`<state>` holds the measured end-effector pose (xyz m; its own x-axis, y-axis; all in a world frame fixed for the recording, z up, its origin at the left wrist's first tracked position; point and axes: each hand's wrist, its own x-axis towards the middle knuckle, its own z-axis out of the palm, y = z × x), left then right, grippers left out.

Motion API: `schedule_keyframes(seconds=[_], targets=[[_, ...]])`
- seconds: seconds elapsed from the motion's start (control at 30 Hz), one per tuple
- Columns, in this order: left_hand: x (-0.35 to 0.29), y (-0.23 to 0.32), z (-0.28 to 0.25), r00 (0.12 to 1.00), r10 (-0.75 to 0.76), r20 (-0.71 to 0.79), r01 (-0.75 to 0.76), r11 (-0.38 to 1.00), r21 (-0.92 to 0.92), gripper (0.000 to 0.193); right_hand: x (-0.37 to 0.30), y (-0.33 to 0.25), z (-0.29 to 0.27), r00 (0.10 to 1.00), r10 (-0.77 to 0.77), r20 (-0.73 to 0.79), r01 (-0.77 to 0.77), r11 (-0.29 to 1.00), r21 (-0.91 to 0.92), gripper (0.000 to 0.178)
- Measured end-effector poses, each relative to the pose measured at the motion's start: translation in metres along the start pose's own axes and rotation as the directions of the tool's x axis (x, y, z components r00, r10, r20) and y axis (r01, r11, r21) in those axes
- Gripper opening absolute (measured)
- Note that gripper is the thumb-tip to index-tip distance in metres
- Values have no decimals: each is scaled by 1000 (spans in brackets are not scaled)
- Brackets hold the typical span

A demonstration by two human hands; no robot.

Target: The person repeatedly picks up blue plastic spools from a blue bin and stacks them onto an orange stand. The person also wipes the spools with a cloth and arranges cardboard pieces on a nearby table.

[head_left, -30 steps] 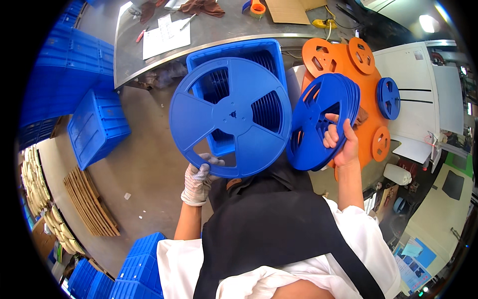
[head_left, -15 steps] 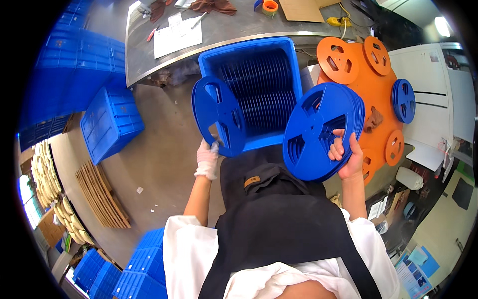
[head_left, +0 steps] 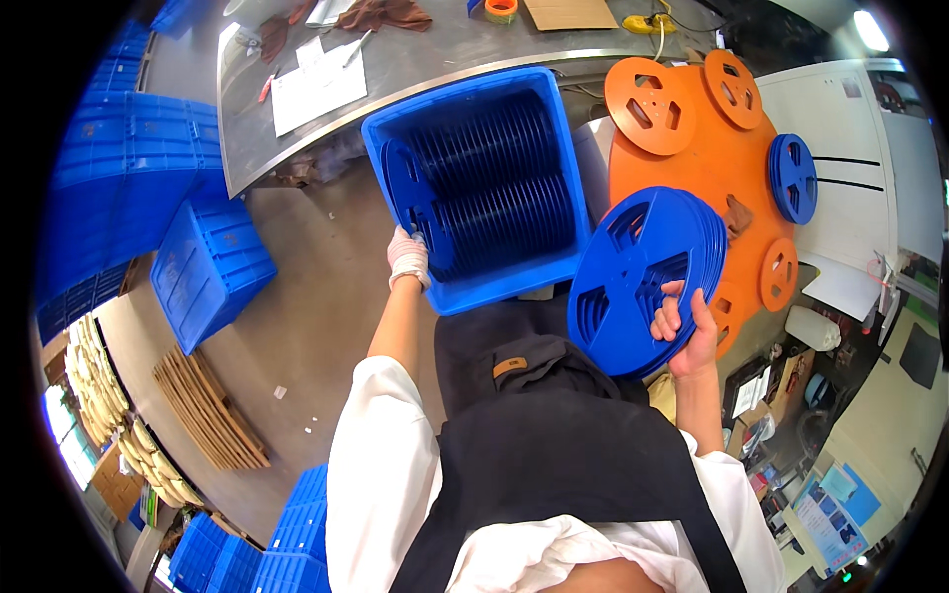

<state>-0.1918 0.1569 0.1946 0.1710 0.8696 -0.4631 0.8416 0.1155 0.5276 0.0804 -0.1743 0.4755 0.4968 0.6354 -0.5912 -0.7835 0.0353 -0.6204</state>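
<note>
My left hand (head_left: 407,259), in a white glove, grips the lower edge of a blue plastic reel (head_left: 403,188). That reel stands on edge inside the left end of a blue bin (head_left: 473,298), beside two rows of dark blue reels (head_left: 509,208) packed upright. With my bare right hand (head_left: 689,326) I hold a stack of blue reels (head_left: 618,287), several deep. Its fingers curl through the cut-out windows, and the stack tilts in front of my right side, just right of the bin.
An orange round table (head_left: 652,176) at the right carries orange reels (head_left: 649,106), a small blue reel stack (head_left: 793,179) and a brown cloth (head_left: 736,216). Beyond the bin is a metal workbench (head_left: 425,64) with paper (head_left: 316,87). Blue crates (head_left: 213,267) and cardboard sheets (head_left: 210,410) stand left.
My left hand has moved the single reel from in front of the bin into its left end. The right hand still holds its stack, now slightly lower in the picture.
</note>
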Motion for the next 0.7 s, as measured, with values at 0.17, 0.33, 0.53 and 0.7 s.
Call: schedule_keyframes(seconds=[0.17,0.33,0.53,0.7], targets=[[-2,2,1,988,-42,147,36,998,42,61,2,0,4,1000,-1,19,0,1000,12,46],[-59,55,-32,965,105,239,-132,986,100,81,5,-8,9,972,-107,207,74,984,160,51],[-164,123,-78,257,910,326,-966,247,73,65,14,-19,-4,898,-146,414,-25,924,380,51],[-196,152,-93,-13,961,277,-997,-35,74,39,23,-18,-2,812,-175,557,-151,858,491,49]])
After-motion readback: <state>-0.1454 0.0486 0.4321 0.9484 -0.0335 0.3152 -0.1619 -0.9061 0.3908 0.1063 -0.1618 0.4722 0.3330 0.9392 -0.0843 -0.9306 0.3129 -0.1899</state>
